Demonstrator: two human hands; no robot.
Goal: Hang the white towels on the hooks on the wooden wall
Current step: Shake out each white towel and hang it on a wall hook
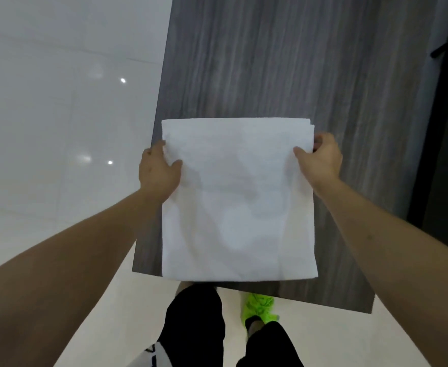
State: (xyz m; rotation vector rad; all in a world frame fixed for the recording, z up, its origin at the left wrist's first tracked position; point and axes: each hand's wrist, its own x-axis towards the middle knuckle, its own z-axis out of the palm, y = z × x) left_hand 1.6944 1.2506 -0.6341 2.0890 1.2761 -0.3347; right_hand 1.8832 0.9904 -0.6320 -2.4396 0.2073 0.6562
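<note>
- Grey wooden wall [284, 62] fills the upper middle of the view, with glossy white tiles [58, 102] to its left and a dark opening at its right edge; pale floor is below.
- You hold one folded white towel [238, 202] flat in front of the wall. Your left hand [159, 173] pinches its left edge near the top corner, thumb on the front and the fingers behind. Your right hand [321, 160] does the same at the right edge.
- The towel hangs straight down from your two hands, and its bottom edge comes down to the lower edge of the wall panel.
- A dark piece [440, 50] sticks out near the top right edge of the wall — maybe a hook, but I cannot tell for sure. No other hook is visible, and it is not clear if the towel covers one.
- Risk one: the towel is in several layers, seen at the top right corner. If you catch only one layer on a hook, I think the fold can open and the towel will hang crooked or slide off.
- Risk two: when one hand lets go to find the hook, the free side may drop and unfold.
- Risk three: your green shoe [260, 308] stands close under the wall — a fallen towel would land on the floor there.
</note>
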